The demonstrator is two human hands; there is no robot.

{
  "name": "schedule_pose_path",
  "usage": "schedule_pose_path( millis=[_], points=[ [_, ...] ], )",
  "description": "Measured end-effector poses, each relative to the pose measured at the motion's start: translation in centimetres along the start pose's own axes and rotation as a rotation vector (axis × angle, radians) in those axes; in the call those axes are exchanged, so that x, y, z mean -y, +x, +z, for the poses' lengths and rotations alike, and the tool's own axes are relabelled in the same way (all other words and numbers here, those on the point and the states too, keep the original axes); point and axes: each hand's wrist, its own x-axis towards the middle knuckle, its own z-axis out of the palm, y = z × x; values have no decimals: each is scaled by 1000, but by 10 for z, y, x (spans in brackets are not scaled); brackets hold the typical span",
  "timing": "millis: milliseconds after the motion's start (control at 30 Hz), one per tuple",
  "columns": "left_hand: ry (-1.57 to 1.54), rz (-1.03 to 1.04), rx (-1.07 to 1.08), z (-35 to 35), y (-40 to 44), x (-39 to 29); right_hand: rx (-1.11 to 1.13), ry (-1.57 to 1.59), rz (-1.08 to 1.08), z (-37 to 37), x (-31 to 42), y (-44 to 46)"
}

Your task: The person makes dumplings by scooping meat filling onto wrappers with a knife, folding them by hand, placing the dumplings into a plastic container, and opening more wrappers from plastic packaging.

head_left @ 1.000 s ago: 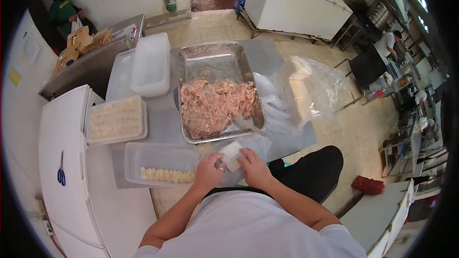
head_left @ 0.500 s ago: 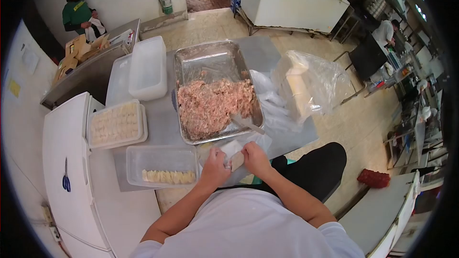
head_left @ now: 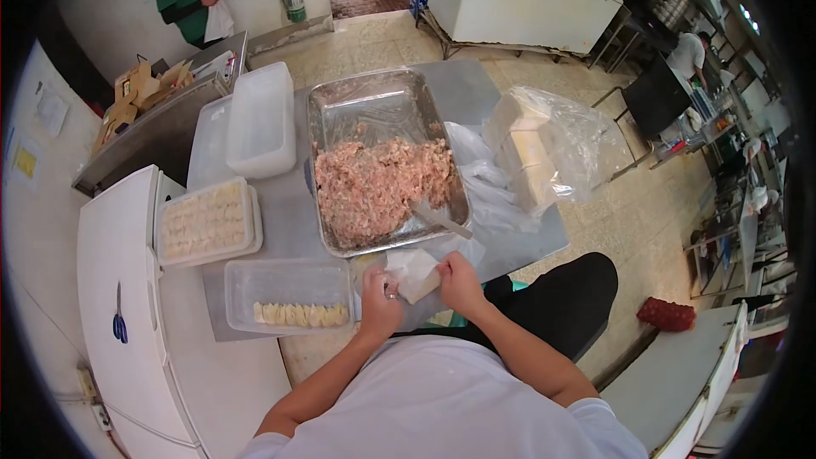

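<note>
Between my hands, just in front of the meat tray, is a pale, square stack of dumpling wrappers (head_left: pixel 418 287). My right hand (head_left: pixel 461 282) pinches its right corner. On the other side, my left hand (head_left: pixel 379 302) has its fingers curled at the left edge of the wrappers; its fingertips are partly hidden. A metal tray (head_left: pixel 365 85) holds minced meat filling (head_left: pixel 374 187), with a flat spatula (head_left: pixel 442 219) resting in it. To the left of my hands, a clear plastic container (head_left: pixel 289 276) has a row of folded dumplings (head_left: pixel 302 314) along its near side.
A tub of dumplings (head_left: pixel 208 221) stands at the table's left, with stacked empty containers (head_left: pixel 261 119) behind it. Bagged wrapper blocks (head_left: pixel 531 153) lie on the right. A white freezer (head_left: pixel 119 246) borders the left. Other people stand at the far left and far right.
My hands have moved slightly apart, and more of the white top of the wrapper stack shows. At the far left, the person in green has shifted right.
</note>
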Motion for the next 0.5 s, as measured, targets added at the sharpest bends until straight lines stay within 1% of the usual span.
schedule_pose_path(
  millis=[33, 100, 133, 200, 233, 300, 333, 367, 433, 500],
  points=[
    [-52, -74, 31, -5, 3, -15, -10, 15, 66, -1, -3, -2],
    [-157, -224, 95, -14, 7, -42, -16, 355, 394, 1, -9, -2],
    [-49, -130, 80, -12, 10, -39, -19, 525, 557, 2, -11, -2],
    [169, 57, 49, -6, 14, -27, -21, 622, 725, 0, -14, -1],
    [108, -45, 63, -6, 15, -23, -24, 670, 810, -2, -15, 0],
    [-19, -246, 95, -9, 20, -15, -53, 532, 793, -6, -19, -1],
    [38, -285, 104, -13, 20, -13, -65, 464, 783, -8, -20, 0],
    [95, -323, 111, -18, 20, -12, -138, 325, 556, -10, -20, -2],
    [191, -379, 125, -30, 25, -20, -272, 50, 97, -30, 17, -6],
    [267, -419, 148, -46, 26, -39, -203, -106, -271, -47, 77, -4]
  ],
)
